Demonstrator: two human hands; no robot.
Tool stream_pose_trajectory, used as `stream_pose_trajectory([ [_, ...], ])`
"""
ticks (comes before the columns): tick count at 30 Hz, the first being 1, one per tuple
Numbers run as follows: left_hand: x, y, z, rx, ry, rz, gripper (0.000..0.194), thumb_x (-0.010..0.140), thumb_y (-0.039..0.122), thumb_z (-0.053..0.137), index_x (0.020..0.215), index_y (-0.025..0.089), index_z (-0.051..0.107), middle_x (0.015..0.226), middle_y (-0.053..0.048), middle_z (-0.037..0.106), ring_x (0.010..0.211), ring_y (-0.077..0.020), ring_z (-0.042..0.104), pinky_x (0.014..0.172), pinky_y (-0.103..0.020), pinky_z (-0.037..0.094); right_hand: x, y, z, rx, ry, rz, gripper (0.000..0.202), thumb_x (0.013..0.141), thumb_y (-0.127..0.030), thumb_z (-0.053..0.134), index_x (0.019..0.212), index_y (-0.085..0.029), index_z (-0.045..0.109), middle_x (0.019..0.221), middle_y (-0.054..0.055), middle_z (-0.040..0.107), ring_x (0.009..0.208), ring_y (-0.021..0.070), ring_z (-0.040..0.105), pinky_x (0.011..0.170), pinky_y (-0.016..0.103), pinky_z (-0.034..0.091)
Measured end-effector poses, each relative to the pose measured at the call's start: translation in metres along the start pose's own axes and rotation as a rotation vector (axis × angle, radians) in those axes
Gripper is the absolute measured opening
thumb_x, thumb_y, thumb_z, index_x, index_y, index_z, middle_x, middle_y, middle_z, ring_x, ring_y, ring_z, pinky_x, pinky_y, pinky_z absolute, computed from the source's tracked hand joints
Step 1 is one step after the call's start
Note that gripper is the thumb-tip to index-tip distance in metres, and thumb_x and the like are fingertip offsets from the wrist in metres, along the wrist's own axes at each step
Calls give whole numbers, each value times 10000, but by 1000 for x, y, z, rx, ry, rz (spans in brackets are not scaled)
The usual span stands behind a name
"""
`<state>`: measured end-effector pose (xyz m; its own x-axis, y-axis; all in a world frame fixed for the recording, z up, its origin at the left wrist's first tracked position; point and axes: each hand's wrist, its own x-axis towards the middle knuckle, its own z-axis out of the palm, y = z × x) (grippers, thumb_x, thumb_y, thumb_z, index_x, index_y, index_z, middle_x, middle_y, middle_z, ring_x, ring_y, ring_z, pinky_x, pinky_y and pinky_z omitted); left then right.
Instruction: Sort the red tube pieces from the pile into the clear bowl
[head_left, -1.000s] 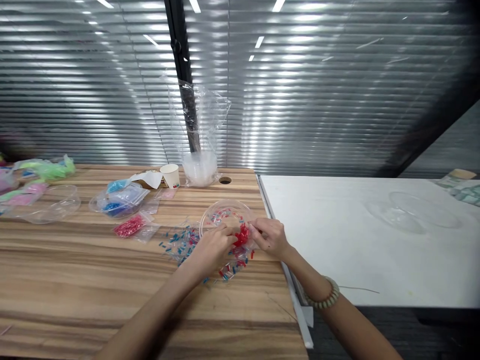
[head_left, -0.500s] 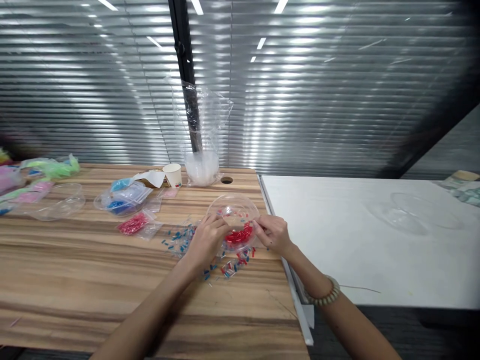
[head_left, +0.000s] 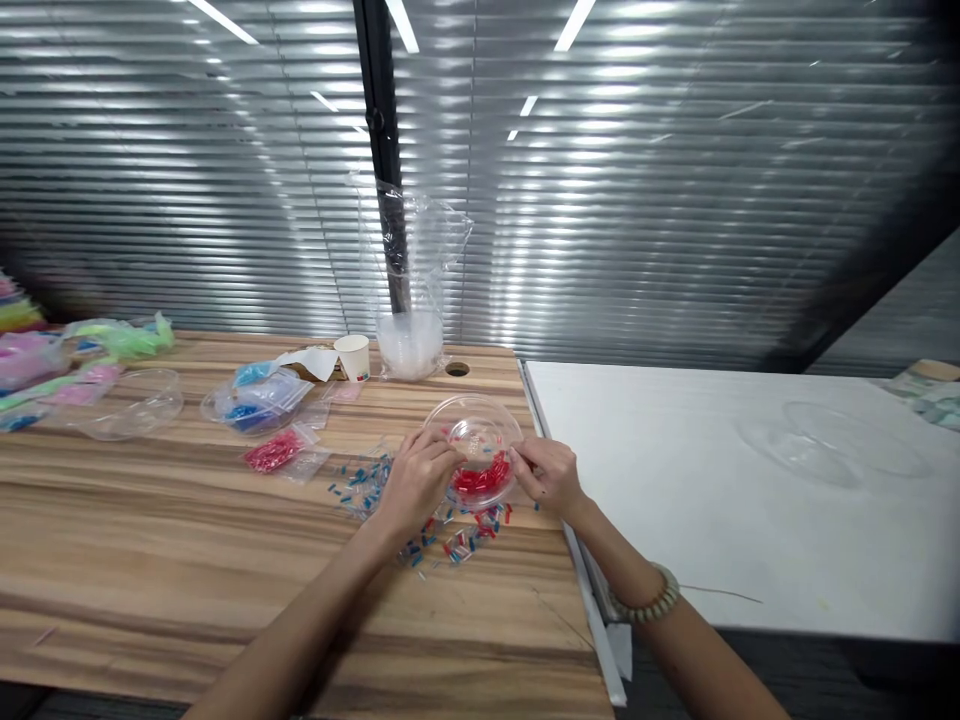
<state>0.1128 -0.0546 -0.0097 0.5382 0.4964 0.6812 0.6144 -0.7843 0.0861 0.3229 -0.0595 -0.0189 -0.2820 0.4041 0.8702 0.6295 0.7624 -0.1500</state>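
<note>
A clear round plastic bowl (head_left: 472, 403) stands near the wooden table's right edge, with red tube beads (head_left: 481, 480) heaped in its front part. My left hand (head_left: 421, 472) reaches over the bowl's left side, its fingers bent together and the fingertips above the inside. At the right rim, my right hand (head_left: 550, 474) pinches thumb against forefinger. Whatever either pinch holds is too small to make out. Loose blue and clear tube beads (head_left: 364, 485) lie left of my left hand, and mixed red, blue and clear ones (head_left: 461, 543) lie in front of the bowl.
A bag of pink-red beads (head_left: 274, 452), a clear tray with blue packets (head_left: 251, 412), a paper cup (head_left: 353, 357) and a tall clear bag (head_left: 410, 345) stand farther back. Colourful plastic bags (head_left: 112, 338) lie far left. A white table (head_left: 637, 480) adjoins on the right.
The view has tilted slightly upward, so the table items sit a little lower and farther right. Both hands stay at the bowl, with their grips much the same.
</note>
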Motion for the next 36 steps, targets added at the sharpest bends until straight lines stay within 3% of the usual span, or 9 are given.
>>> stream_pose_trajectory([
  [8, 2, 1, 1, -43, -49, 48, 104, 836, 121, 537, 798, 163, 624, 776, -13, 648, 821, -152, 531, 830, -316, 411, -2, 2, 1, -1, -33, -1, 259, 856, -158, 444, 602, -179, 492, 483, -22, 463, 453, 90, 398, 484, 233, 302],
  [15, 0, 1, 3, -15, -66, 24, 118, 849, 123, 509, 812, 165, 613, 783, -25, 625, 785, -160, 532, 732, -288, 423, -1, 4, 0, -9, -7, -5, 255, 844, -148, 455, 593, -181, 474, 473, -31, 426, 445, 89, 368, 478, 236, 286],
  [25, -2, 0, 2, 25, -124, 18, 101, 863, 178, 514, 878, 187, 613, 814, -19, 633, 800, -166, 534, 718, -290, 395, 1, 5, -1, -11, -14, -7, 256, 828, -115, 445, 581, -182, 451, 477, -31, 415, 452, 90, 369, 483, 226, 283],
  [36, -1, 6, 1, -97, -116, 36, 196, 859, 77, 460, 914, 173, 621, 823, -28, 633, 781, -154, 555, 699, -262, 430, -2, 9, -2, -33, -5, 7, 244, 838, -137, 467, 598, -177, 487, 484, -29, 431, 458, 88, 371, 494, 224, 299],
])
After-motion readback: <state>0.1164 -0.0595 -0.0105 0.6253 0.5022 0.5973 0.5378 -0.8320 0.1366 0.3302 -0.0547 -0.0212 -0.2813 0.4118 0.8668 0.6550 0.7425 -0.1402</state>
